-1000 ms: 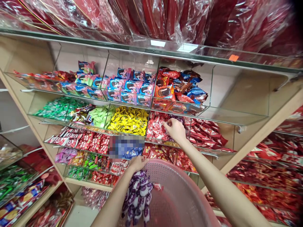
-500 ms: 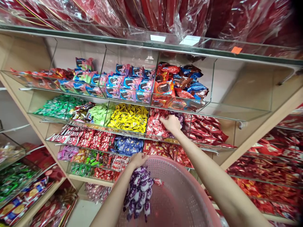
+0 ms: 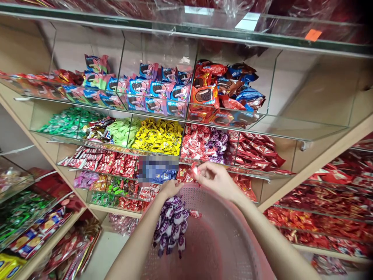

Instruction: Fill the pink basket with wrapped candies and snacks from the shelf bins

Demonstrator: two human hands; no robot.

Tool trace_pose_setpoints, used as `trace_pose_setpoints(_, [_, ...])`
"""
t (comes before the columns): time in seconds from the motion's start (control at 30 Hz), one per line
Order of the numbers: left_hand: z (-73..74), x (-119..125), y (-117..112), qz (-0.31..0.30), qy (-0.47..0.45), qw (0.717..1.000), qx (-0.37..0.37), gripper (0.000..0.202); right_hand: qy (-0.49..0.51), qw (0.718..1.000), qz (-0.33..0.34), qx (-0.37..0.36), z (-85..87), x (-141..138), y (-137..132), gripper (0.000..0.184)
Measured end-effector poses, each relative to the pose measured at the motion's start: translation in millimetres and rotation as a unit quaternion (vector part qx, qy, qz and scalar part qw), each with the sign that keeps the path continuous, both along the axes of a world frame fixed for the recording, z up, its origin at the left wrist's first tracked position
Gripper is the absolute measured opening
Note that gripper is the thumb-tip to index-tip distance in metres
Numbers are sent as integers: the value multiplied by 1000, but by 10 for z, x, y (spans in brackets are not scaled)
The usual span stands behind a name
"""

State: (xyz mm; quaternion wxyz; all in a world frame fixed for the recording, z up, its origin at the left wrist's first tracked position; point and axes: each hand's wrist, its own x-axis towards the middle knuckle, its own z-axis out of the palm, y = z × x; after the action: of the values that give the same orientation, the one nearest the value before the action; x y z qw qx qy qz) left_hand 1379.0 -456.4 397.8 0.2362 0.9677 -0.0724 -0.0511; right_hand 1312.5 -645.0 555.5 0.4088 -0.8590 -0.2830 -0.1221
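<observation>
My left hand (image 3: 170,189) grips the far rim of a pink perforated plastic basket (image 3: 250,237). Inside it, a heap of purple-and-white wrapped candies (image 3: 171,225) lies on the left, with one red-and-white candy (image 3: 195,214) beside it. Just above the basket's rim, my right hand (image 3: 217,179) pinches a red-and-white wrapped candy (image 3: 195,170) between thumb and fingers. Behind it, on a glass shelf, a compartment holds red-and-white candies (image 3: 194,142) next to purple-and-white candies (image 3: 217,144).
Glass dividers and a thick glass shelf edge (image 3: 163,29) cross in front of me. Yellow-wrapped candies (image 3: 159,136), green candies (image 3: 67,122) and packaged sandwich cookies (image 3: 204,95) fill neighbouring compartments. More candy shelves stand left and right, and a wooden side panel (image 3: 314,171) slants at right.
My right hand has drawn back from the red-and-white candy compartment down to the basket's rim, bringing a candy along. My left hand stays on the rim. The view has tilted slightly downward.
</observation>
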Motion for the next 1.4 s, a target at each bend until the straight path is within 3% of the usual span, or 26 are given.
trace_pose_setpoints(0.1, [12,-9,-7,6,4,1000,7,55,61,996,42,-50,-447,-97,8,17])
trace_pose_setpoints(0.3, [97,-43,-15,13,13,1000,12,52,98,962,-10,-253,-1267,-34,-173,12])
trace_pose_setpoints(0.43, [119,-51,-20,10,14,1000,18,52,103,920,-11,-377,-1638,-60,-252,18])
trace_pose_setpoints(0.53, [127,-55,-27,16,16,999,22,51,122,897,4,-425,-1806,-94,-241,28])
trace_pose_setpoints(0.7, [130,-47,-31,20,25,999,25,51,125,886,35,-446,-1852,-140,-146,31])
trace_pose_setpoints(1.23, [95,-27,-27,11,17,999,28,51,80,888,-15,-452,-1917,-211,-13,32])
trace_pose_setpoints(1.33, [77,-24,-16,10,9,1000,26,51,81,896,-38,-435,-1786,-199,-15,35])
trace_pose_setpoints(1.4, [62,-22,-6,5,4,1000,18,51,62,916,-40,-395,-1561,-189,-4,31])
